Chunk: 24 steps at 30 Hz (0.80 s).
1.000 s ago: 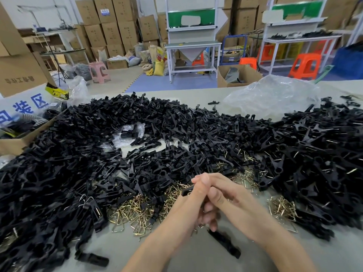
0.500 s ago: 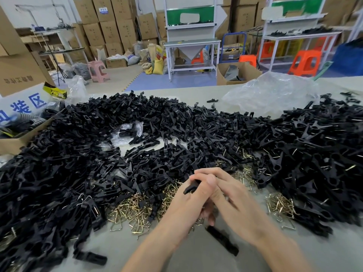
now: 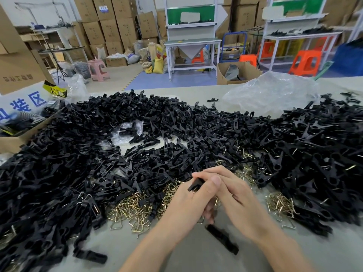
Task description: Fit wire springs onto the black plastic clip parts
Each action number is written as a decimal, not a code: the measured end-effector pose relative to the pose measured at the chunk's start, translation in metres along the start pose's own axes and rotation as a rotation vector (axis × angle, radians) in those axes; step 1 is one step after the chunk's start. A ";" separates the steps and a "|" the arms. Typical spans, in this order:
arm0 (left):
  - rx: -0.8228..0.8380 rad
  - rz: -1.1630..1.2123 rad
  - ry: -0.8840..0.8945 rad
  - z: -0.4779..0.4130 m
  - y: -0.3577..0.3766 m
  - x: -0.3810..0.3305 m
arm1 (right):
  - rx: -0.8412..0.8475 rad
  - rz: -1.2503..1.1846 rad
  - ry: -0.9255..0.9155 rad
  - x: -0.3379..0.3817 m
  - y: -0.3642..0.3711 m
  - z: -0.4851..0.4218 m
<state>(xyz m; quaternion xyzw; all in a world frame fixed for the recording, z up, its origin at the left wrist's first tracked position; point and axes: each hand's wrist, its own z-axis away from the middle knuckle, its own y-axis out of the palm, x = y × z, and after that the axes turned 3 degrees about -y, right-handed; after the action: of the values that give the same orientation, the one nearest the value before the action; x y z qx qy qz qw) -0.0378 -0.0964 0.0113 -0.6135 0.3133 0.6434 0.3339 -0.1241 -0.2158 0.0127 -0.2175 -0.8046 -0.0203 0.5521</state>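
Both hands have crept slightly forward and upward since the earlier frame, and the small black plastic clip part (image 3: 196,183) now pokes out further between them, tilted up toward the far pile. The left hand (image 3: 188,205) and the right hand (image 3: 233,195) are pressed together over the grey tabletop (image 3: 176,252), just in front of the loose heap of brass-coloured bent wire springs (image 3: 135,209).

By my reading, the step in hand is seating 1 spring on this clip part; a glint of wire shows at the part's lower end, though whether it is fully hooked cannot be told. The next move calls for a firm push so the wire snaps home, then a release onto the finished side.

Each grip is closed: left thumb and fingers clamp the part from below, while the right fingers (image 3: 208,170) wrap over its top. Another long black plastic clip piece (image 3: 222,239) lies on the tabletop below the wrists, untouched. Big mounds of black plastic clip parts (image 3: 78,154) surround the work spot.
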 end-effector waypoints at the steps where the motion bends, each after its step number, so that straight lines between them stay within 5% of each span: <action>1: -0.006 0.005 -0.009 0.000 0.000 -0.001 | 0.002 -0.008 0.005 0.000 0.000 0.000; 24: -0.003 0.020 -0.112 0.003 -0.005 -0.002 | 0.121 -0.066 0.080 0.005 0.000 0.001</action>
<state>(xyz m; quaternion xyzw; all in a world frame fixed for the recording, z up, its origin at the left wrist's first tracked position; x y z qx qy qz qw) -0.0351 -0.0908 0.0135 -0.5740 0.2993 0.6803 0.3436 -0.1268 -0.2133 0.0169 -0.1562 -0.7883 0.0018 0.5951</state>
